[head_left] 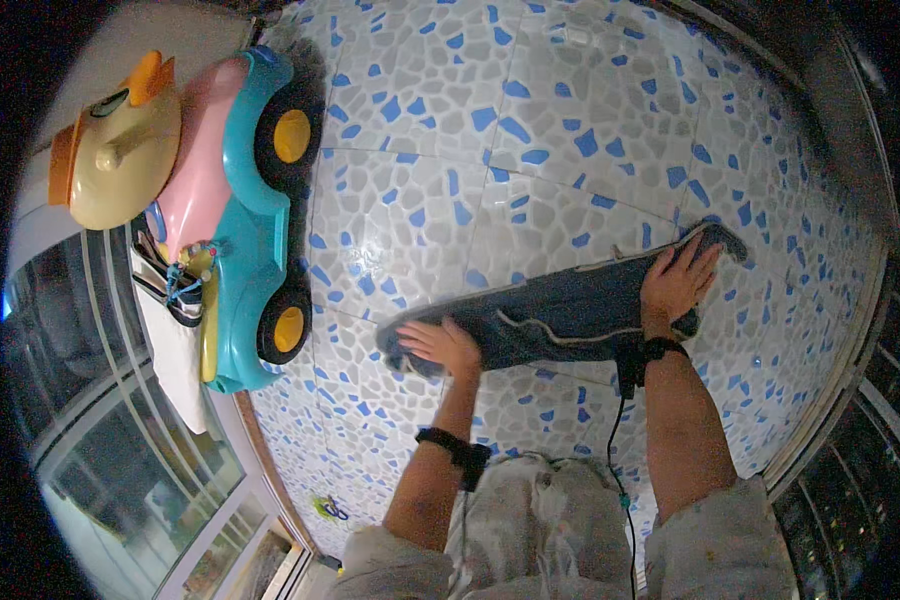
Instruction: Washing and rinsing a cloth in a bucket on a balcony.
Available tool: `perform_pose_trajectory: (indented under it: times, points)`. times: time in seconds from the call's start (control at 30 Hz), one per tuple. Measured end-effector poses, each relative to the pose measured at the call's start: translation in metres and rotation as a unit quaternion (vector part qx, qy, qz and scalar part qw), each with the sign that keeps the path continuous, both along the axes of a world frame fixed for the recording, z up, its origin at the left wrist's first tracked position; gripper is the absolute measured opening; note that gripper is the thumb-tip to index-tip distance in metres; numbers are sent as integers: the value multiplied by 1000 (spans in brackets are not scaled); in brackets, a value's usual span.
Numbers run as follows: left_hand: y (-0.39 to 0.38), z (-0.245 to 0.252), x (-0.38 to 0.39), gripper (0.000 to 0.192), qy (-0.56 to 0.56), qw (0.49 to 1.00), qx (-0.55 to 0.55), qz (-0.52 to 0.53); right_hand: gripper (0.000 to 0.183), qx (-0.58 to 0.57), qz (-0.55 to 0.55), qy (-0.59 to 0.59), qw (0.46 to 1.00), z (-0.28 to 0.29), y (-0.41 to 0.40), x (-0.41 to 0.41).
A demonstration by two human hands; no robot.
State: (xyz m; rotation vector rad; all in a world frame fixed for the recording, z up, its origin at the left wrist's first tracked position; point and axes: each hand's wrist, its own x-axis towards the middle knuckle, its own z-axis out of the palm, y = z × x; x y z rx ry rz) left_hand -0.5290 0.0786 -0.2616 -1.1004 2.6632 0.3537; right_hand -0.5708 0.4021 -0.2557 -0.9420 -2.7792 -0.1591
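Observation:
A dark garment, folded into a long strip, lies slantwise on the tiled floor before me. A pale drawstring curves loosely across its top. At its left end my left hand presses flat, fingers extended. My right hand rests palm down over the other end, with the fingers pointing away from me. Neither hand has closed on the cloth. Dark edges of the fabric stick out past both hands. Whatever is folded inside is hidden.
To the left stands a teal and pink ride-on toy car with a duck-like head. A white cloth bag hangs by it. Glass doors border the left. A black cable runs down from my right wrist strap.

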Motion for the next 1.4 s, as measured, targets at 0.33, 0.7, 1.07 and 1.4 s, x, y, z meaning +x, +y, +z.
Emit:
perform_pose_trajectory:
  times: [0.33, 0.7, 1.07, 1.4]
  points:
    - [-7, -7, -100, 63, 67, 957, -228, -169, 56, -36, -19, -14, 999, 6, -15, -9]
    - [13, -2, -151, 62, 104, 946, -211, -222, 54, -16, -41, -2, 999, 1, 0, -36]
    - [25, 7, -193, 63, 139, 949, -138, -249, 55, -3, -49, -34, 998, -1, 8, -53]
    - [25, 6, -194, 63, 114, 948, -161, -248, 55, -6, -3, -56, 998, 5, 9, -55]
